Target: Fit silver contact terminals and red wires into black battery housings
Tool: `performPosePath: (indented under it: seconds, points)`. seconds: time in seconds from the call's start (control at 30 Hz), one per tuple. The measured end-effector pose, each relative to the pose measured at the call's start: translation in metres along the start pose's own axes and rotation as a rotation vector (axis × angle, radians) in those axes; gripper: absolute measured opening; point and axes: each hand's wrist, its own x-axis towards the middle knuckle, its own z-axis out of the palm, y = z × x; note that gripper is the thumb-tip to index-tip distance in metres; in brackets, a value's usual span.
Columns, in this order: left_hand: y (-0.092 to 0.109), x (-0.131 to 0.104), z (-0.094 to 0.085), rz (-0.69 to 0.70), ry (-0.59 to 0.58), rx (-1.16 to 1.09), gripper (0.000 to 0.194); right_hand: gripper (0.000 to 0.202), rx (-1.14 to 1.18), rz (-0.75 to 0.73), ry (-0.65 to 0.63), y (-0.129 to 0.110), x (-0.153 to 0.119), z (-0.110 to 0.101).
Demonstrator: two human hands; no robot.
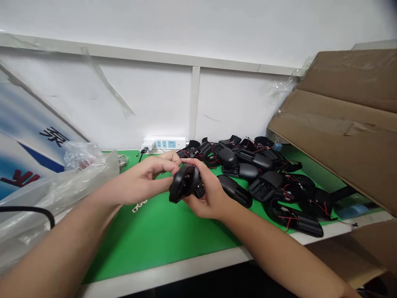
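Both my hands hold one black plastic shell part [183, 183] above the green mat [161, 231]. My right hand [208, 195] cups it from below and behind. My left hand [148, 179] pinches its top edge with fingertips. The part's hollow inner side faces me. To the right lies a pile of similar black shell parts [266, 182] with thin red wires, spread across the mat.
A white power strip [166, 143] sits against the white back wall. A crumpled clear plastic bag [62, 182] and a black cable [27, 211] lie at the left. A large cardboard box [347, 124] overhangs the right side. The white bench edge [173, 271] runs along the front.
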Motion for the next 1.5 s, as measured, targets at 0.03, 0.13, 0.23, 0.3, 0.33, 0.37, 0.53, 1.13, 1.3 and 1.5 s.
performPosePath:
  seconds: [0.03,0.13,0.23,0.3,0.33,0.37,0.53,1.13,1.3,1.5]
  points:
    - [-0.002,-0.001,-0.001,-0.001,-0.017,0.002,0.04,0.064,0.005,0.024,-0.027,-0.002,0.0,-0.002]
    - [-0.014,-0.009,0.003,-0.015,-0.018,-0.038,0.035,0.062,0.012,0.048,-0.1,-0.004,0.0,-0.002]
    - [-0.023,-0.018,0.011,0.012,0.054,-0.09,0.036,0.066,0.018,0.024,-0.131,-0.005,-0.002,0.001]
    - [-0.024,-0.02,0.015,0.044,0.088,-0.099,0.036,0.067,0.028,0.017,-0.126,-0.004,-0.004,0.003]
    - [-0.024,-0.02,0.017,0.058,0.103,-0.092,0.034,0.068,0.027,0.02,-0.123,-0.004,-0.005,0.004]
    - [-0.024,-0.019,0.019,0.069,0.115,-0.079,0.032,0.068,0.021,0.028,-0.124,-0.003,-0.006,0.004]
    - [-0.021,-0.015,0.029,0.14,0.146,-0.059,0.028,0.077,-0.065,0.023,-0.062,0.0,-0.017,0.01]
    - [-0.056,-0.017,-0.002,0.117,0.422,-0.341,0.02,0.07,-0.011,0.051,-0.053,0.013,-0.019,-0.009]
    - [-0.067,-0.02,0.009,-0.267,-0.258,0.001,0.024,0.069,0.15,0.112,0.139,0.027,-0.016,-0.005]
    - [-0.09,-0.013,0.037,-0.352,-0.314,0.169,0.025,0.084,0.106,0.201,0.199,0.027,-0.011,0.0]
